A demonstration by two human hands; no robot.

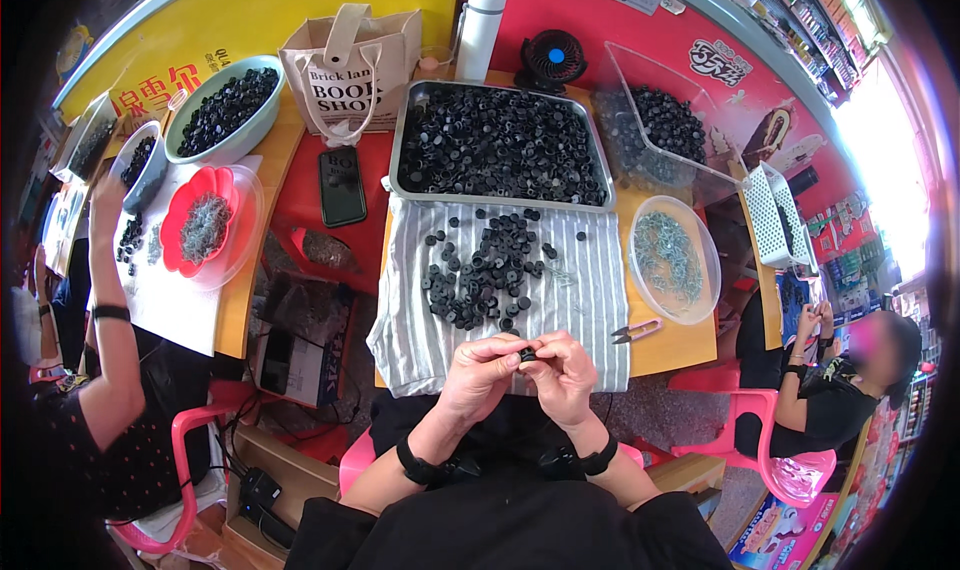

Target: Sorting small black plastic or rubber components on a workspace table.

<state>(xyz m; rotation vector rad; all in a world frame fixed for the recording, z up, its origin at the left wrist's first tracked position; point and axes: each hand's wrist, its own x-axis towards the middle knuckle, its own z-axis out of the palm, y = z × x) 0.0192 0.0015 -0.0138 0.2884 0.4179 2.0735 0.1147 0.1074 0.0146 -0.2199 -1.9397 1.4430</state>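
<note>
Head view: left hand (476, 372) and right hand (563, 378) are pinching a black cap (527, 354) between fingers, probably steadying it; loose caps (468, 298) are lying handy.

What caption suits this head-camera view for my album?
Left hand and right hand pinch a small dark piece by a striped cloth scattered with black pieces.

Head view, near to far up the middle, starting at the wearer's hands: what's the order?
Left hand and right hand side by side → loose black pieces → tray of black pieces → fan.
</note>
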